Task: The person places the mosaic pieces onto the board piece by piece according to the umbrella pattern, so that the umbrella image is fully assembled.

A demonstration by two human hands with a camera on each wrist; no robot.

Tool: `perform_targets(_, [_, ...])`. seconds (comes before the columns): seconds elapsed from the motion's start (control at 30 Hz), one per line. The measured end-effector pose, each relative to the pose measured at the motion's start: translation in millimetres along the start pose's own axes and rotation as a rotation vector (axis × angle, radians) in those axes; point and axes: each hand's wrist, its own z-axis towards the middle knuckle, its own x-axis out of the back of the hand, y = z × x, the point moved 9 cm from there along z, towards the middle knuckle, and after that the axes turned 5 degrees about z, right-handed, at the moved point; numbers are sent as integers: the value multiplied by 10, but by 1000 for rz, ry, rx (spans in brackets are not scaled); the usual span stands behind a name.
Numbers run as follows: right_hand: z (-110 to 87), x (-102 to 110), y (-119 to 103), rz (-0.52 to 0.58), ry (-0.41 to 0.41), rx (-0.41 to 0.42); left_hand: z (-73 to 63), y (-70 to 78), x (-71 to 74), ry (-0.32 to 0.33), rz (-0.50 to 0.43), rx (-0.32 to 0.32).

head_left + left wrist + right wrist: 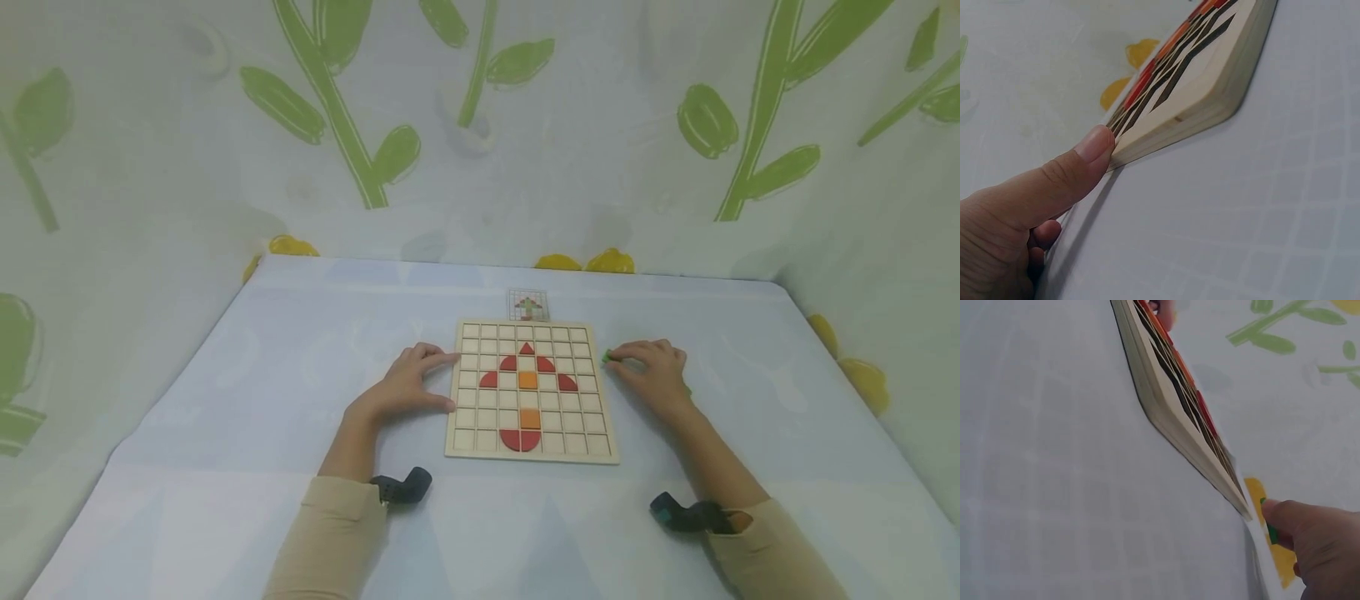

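Note:
A square wooden grid board (532, 458) lies on the table in front of me, with red and orange tiles in some cells. A red triangle (527, 349) tops the pattern, and two orange squares, one of them the upper orange tile (527, 381), lie in the middle column. My left hand (405, 383) rests thumb and index finger, spread apart, against the board's left edge; its thumb (1094, 147) touches the wooden side. Just off the right edge, my right hand (654, 375) pinches a small green tile (1272, 532) between thumb and fingertips. The tile's exact shape is mostly hidden.
A small pattern card (528, 305) showing a gridded figure in red and green stands or lies at the board's far edge. A bit of green (687, 390) shows beside the right wrist. Behind the white table hangs a leaf-patterned cloth (480, 183).

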Motion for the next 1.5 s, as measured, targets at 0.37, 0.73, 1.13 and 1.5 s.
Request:
perform_targets(0.37, [64, -168, -144, 36, -44, -47, -14, -11, -9, -8, 7, -7])
perform_targets(0.73, [130, -361, -297, 10, -108, -47, 12, 6, 9, 1, 1, 4])
perform_targets(1.13, [189, -495, -474, 94, -114, 1, 32, -7, 10, 5, 5, -11])
perform_targets(1.5, [230, -740, -631, 108, -216, 27, 14, 0, 10, 9, 2, -9])
